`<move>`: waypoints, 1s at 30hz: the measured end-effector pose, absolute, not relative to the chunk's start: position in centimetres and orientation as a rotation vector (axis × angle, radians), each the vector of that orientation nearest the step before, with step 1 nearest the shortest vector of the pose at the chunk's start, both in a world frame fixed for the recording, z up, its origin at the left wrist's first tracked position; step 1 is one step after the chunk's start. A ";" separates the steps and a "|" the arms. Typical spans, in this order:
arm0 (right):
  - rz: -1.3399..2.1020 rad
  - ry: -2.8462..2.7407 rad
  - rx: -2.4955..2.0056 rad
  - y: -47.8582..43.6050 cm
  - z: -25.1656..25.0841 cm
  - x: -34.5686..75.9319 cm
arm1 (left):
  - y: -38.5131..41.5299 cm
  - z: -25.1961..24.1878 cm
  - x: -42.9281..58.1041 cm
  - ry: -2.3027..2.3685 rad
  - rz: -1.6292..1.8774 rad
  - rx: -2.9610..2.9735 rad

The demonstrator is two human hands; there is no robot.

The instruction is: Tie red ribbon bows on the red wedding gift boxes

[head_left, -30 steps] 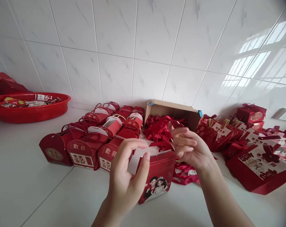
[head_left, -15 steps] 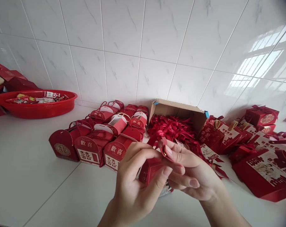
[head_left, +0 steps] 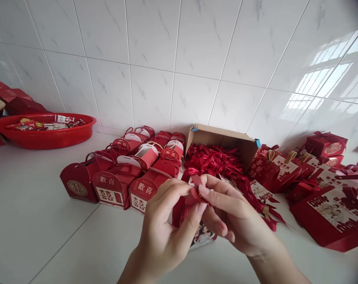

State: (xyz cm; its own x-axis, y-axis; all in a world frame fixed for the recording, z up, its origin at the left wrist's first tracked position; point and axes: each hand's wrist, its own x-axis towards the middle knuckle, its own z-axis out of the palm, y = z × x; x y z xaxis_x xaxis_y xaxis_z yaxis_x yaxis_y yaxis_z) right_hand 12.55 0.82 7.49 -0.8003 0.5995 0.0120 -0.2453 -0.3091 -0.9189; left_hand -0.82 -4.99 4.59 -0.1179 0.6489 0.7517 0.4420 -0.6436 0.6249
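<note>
Both hands meet in front of a red box (head_left: pixel 181 213), partly hidden behind them, with a picture of figures on its lower front. My left hand (head_left: pixel 169 221) pinches a red ribbon strap (head_left: pixel 196 181) between thumb and fingers. From the right, my right hand (head_left: pixel 229 209) grips the same strap with thumb and forefinger, its other fingers curled below. The strap loops above the fingertips. Just behind, a heap of red ribbons (head_left: pixel 211 157) spills from an open cardboard box (head_left: pixel 223 132).
Rows of red gift boxes (head_left: pixel 110 187) stand left of the hands. A red basin (head_left: pixel 48 138) with small packets sits far left. More decorated red boxes (head_left: pixel 329 209) crowd the right side. A tiled wall rises behind.
The strap's loop has dropped lower and turned between my fingers. My right hand has shifted slightly left, and more of the box's picture shows below the hands.
</note>
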 end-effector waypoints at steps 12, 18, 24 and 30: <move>2.059 -1.434 -0.492 2.8 7.6 13.0 | -5.5 5.6 -1.3 1.120 1.675 1.790; 2.466 -0.977 -0.244 5.0 7.5 13.4 | -5.3 5.4 -1.7 1.197 1.663 1.697; 1.807 -1.123 -0.428 5.3 8.2 14.2 | -4.9 5.0 -1.6 1.118 1.830 1.431; 0.740 -2.034 -0.243 2.0 8.3 14.5 | -4.9 4.8 -1.4 1.245 1.822 1.530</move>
